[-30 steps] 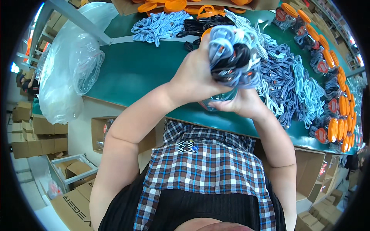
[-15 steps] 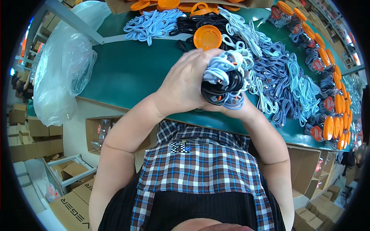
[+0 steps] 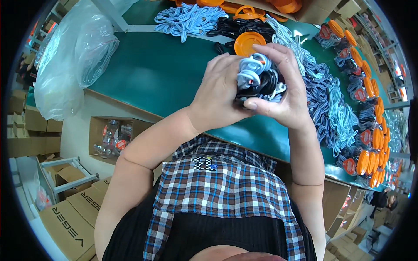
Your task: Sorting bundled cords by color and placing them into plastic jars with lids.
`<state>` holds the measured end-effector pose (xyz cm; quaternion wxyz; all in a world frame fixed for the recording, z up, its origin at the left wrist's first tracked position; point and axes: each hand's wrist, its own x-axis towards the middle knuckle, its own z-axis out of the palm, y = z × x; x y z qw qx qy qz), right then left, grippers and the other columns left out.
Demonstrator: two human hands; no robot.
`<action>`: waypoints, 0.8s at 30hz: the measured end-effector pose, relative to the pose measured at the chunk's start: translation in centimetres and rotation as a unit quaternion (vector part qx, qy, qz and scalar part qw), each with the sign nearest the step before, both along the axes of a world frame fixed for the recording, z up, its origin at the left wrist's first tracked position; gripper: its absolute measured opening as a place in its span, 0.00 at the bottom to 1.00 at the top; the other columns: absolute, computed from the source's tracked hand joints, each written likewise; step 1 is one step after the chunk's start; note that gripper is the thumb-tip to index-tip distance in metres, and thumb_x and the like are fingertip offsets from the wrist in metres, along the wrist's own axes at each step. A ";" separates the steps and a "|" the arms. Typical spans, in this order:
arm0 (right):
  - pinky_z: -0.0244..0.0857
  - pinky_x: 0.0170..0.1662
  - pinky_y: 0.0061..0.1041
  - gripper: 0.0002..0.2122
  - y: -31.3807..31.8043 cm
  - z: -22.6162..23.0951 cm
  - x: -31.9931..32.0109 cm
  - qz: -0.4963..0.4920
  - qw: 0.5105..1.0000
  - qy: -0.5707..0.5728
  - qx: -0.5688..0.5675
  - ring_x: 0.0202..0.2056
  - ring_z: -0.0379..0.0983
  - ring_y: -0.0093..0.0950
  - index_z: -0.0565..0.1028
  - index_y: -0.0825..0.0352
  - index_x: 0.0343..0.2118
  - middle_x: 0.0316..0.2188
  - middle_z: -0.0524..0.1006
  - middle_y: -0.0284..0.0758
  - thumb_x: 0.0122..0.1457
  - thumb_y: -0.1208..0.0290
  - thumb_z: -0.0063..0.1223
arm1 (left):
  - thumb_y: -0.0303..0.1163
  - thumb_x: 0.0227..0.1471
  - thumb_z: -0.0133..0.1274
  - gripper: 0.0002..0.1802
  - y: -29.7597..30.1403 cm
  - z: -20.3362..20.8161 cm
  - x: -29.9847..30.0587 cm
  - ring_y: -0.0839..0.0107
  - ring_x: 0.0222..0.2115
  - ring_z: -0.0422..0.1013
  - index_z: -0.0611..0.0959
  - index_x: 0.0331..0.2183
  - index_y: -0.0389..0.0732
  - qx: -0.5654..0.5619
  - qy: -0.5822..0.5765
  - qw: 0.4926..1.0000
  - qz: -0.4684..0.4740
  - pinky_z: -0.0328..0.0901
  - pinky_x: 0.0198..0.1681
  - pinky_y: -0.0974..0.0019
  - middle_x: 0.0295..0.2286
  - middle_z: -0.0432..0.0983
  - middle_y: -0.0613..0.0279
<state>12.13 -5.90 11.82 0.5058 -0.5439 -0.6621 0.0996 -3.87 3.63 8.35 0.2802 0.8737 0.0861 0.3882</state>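
Observation:
In front of me, above the table's near edge, my left hand (image 3: 217, 91) and my right hand (image 3: 289, 89) grip a bundle of coiled cables (image 3: 254, 74). The coils are light blue, white and black, with their looped ends facing up. My left fingers wrap the left side of the bundle. From the right, my right thumb and fingers curve around its top. Whether a clear container surrounds the lower part, I cannot tell. Just beyond the bundle lies a round orange lid (image 3: 247, 44).
Loose cables lie across the green table (image 3: 148, 74): light blue (image 3: 191, 21), black (image 3: 244, 28) and grey-blue (image 3: 320, 95). Filled clear jars with orange lids (image 3: 372, 162) line the right edge. A plastic bag (image 3: 61, 82) hangs at left; an open carton (image 3: 96, 130) holds clear jars below.
My right hand has come from below the bundle to its right side and top, thumb in front. The bundle is more enclosed by both hands. The whole view has shifted slightly.

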 end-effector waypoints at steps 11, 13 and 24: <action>0.64 0.59 0.40 0.31 2.1 -2.8 -1.3 0.043 0.986 -0.153 0.055 0.57 0.69 0.43 0.75 0.64 0.56 0.56 0.72 0.41 0.47 0.60 0.69 | 0.36 0.36 0.73 0.51 0.6 -2.3 -1.7 0.48 0.57 0.63 0.65 0.60 0.38 -0.109 -0.027 0.993 -0.018 0.59 0.61 0.49 0.55 0.65 0.47; 0.66 0.58 0.39 0.29 2.2 -3.3 -1.2 0.046 0.980 -0.185 0.051 0.56 0.69 0.43 0.75 0.64 0.55 0.56 0.73 0.40 0.48 0.62 0.68 | 0.36 0.36 0.73 0.53 0.9 -3.3 -2.1 0.48 0.58 0.62 0.64 0.61 0.39 -0.145 -0.055 0.987 -0.031 0.57 0.63 0.49 0.57 0.63 0.48; 0.64 0.58 0.43 0.20 0.5 -3.5 -2.3 0.047 0.940 -0.330 0.079 0.59 0.68 0.46 0.80 0.64 0.47 0.57 0.74 0.38 0.55 0.58 0.62 | 0.39 0.38 0.74 0.60 1.8 -6.9 -3.9 0.46 0.60 0.59 0.56 0.65 0.37 -0.142 0.007 0.985 -0.098 0.57 0.65 0.49 0.61 0.56 0.43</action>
